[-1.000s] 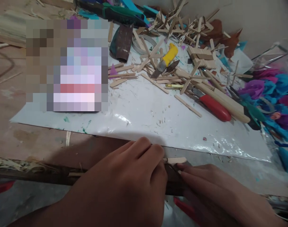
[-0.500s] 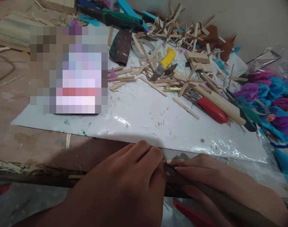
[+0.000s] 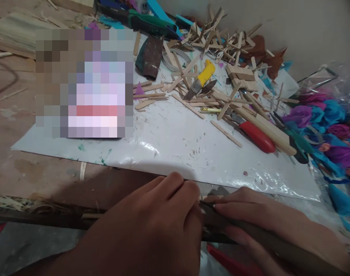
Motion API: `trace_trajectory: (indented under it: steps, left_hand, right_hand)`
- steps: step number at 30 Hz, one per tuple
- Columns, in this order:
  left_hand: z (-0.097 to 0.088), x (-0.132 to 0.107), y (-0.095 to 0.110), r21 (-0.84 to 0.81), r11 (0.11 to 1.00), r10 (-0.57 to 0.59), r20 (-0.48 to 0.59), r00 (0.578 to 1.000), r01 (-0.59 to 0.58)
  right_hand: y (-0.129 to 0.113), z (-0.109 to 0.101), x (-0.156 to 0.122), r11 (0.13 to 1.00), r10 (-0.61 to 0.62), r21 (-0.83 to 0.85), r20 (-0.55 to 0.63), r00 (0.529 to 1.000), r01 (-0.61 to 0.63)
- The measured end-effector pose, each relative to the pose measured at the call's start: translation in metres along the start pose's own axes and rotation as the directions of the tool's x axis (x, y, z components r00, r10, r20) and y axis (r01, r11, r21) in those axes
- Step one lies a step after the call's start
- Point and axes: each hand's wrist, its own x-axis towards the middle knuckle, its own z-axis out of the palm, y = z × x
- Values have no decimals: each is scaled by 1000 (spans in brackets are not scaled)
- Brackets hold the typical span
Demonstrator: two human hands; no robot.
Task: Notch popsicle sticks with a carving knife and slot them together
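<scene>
My left hand (image 3: pixel 154 218) is closed with its knuckles up at the table's front edge; what its fingers grip is hidden beneath it. My right hand (image 3: pixel 264 214) is wrapped around a long, dark, narrow tool (image 3: pixel 250 226), whose thin end points at my left fingers. Its exact kind does not show. Between the hands, a small pale piece of flat wood (image 3: pixel 213 198) shows under my right fingertips. In front of both hands lies a glossy white sheet (image 3: pixel 163 157).
Several loose craft sticks (image 3: pixel 189 105), a yellow cutter (image 3: pixel 203 76), red-handled pliers (image 3: pixel 255 136) and green-handled scissors (image 3: pixel 297 142) lie beyond the hands. Crepe-paper flowers (image 3: pixel 333 115) crowd the right. A blurred-out object (image 3: pixel 97 111) stands left. Shavings (image 3: pixel 10 201) line the table edge.
The view has shifted slightly. Both hands keep nearly the same place and grip, with the dark tool's thin end still beside my left fingers.
</scene>
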Motion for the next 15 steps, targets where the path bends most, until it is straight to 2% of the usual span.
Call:
trace_trajectory:
  steps: [3, 6, 8, 12, 15]
  left_hand:
    - [-1, 0, 0, 33, 999, 10, -10, 1000, -10]
    - [0, 0, -1, 32, 999, 34, -67, 997, -32]
    - [1, 0, -2, 24, 999, 28, -74, 997, -27]
    - [2, -1, -2, 40, 999, 27, -11, 1000, -26]
    - [1, -3, -1, 59, 997, 40, -17, 999, -39]
  right_hand:
    - [-6, -3, 2, 999, 39, -7, 31, 999, -39]
    - [-12, -6, 4, 998, 63, -15, 72, 995, -62]
    - [-14, -7, 4, 1000, 24, -20, 100, 995, -22]
    - [-14, -5, 6, 993, -15, -116, 116, 993, 29]
    - [-16, 0, 4, 989, -36, -139, 124, 992, 54]
